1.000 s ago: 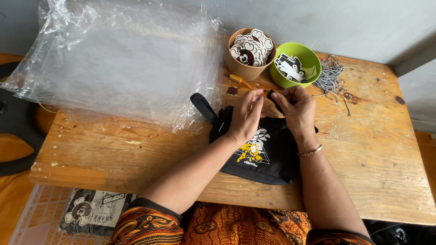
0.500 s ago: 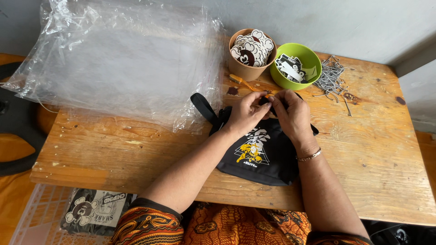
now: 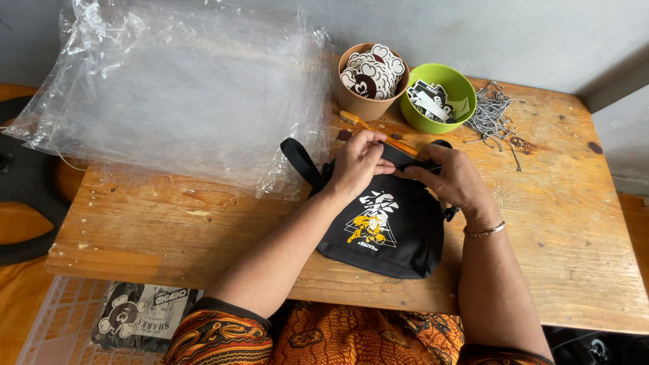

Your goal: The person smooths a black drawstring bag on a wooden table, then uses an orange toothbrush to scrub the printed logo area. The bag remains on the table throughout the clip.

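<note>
Clear plastic bags [image 3: 176, 94] piled at the desk's [image 3: 561, 236] back left corner. Black pouch [image 3: 385, 230] with a printed figure lies near the front edge, centre. Your left hand [image 3: 358, 164], grip pressed together, pinches the pouch's top edge; your right hand [image 3: 454, 177] pinches the same edge just beside it. Brown cup [image 3: 368, 81], green bowl [image 3: 438, 98], ball chains [image 3: 492, 116] along the back edge.

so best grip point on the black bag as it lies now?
Probably the top edge of the black bag, coming from the far side. It lies flat, print up, so the body gives no lip; the top edge sits raised, where the left hand and right hand already pinch it. The strap loops out free toward the plastic sheets, a likely second hold.
</note>
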